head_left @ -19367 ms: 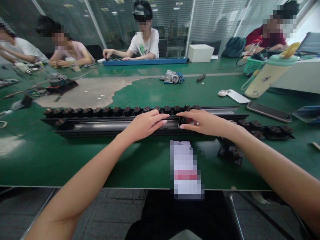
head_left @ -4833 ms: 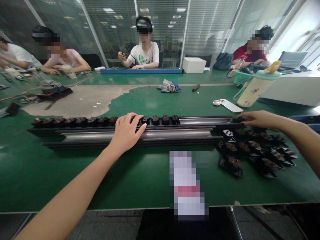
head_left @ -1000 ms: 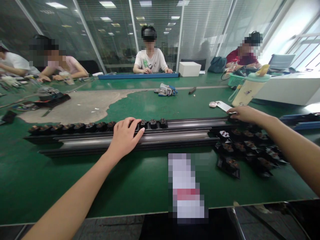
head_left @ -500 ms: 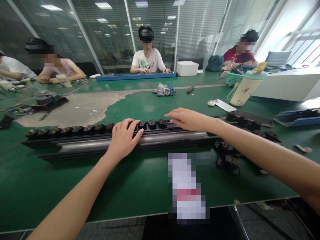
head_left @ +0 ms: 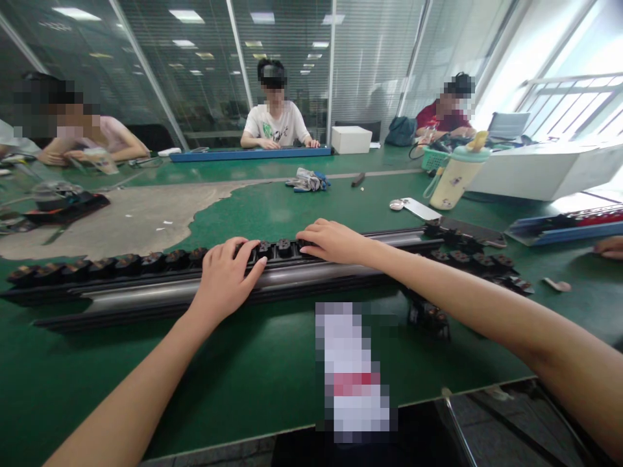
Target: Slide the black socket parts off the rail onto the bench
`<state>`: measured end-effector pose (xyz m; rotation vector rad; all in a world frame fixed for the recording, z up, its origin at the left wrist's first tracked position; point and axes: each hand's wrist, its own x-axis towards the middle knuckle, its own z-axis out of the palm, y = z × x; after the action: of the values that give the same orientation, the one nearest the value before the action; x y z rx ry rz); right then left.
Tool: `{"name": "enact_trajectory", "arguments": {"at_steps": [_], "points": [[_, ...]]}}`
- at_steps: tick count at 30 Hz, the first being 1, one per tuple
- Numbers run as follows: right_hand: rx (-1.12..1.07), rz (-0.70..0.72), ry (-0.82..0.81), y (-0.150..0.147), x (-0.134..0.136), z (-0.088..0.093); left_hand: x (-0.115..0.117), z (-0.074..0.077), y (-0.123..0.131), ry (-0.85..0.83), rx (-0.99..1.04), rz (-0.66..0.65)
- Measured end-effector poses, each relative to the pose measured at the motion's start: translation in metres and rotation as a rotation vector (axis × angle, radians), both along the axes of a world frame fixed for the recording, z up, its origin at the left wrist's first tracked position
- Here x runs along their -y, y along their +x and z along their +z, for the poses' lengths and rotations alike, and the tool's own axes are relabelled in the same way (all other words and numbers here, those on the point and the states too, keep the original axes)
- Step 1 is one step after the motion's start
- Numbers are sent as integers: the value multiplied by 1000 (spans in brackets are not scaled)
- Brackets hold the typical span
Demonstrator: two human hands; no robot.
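One left hand (head_left: 225,277), one right hand (head_left: 331,241) at black modules (head_left: 284,247), grip half-curled, hold unclear.

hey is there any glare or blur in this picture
Head view: glare bleaches the bright window at right; sheen lines the long grey metal trough; dark clutter at far left looks soft; pixel blocks cover the pale rectangular object.

Right hand (head_left: 331,240) now at module row (head_left: 152,262)

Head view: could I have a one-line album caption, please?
At a green table, left hand and right hand over a row of small black parts along a long rail.
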<state>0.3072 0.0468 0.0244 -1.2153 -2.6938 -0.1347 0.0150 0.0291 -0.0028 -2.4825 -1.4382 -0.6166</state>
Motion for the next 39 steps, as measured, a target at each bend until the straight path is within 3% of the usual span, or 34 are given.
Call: {"name": "enact_trajectory", "arguments": {"at_steps": [6,19,25,31,36,39], "points": [[-8,4,-22,11,2,3,0,1,0,9,-3,-2],[-88,-117,-65,82,22,-7,-1,-1,-1,10,2,6],[-48,-150,0,75,23,-5,1,-1,1,8,26,0],[-106,-243,62,67,19,-12,2,0,1,-4,22,1],[-60,-372,106,92,24,-17,2,0,0,-17,18,-2],[-33,-429,20,114,29,-16,2,0,1,-12,23,5]]}}
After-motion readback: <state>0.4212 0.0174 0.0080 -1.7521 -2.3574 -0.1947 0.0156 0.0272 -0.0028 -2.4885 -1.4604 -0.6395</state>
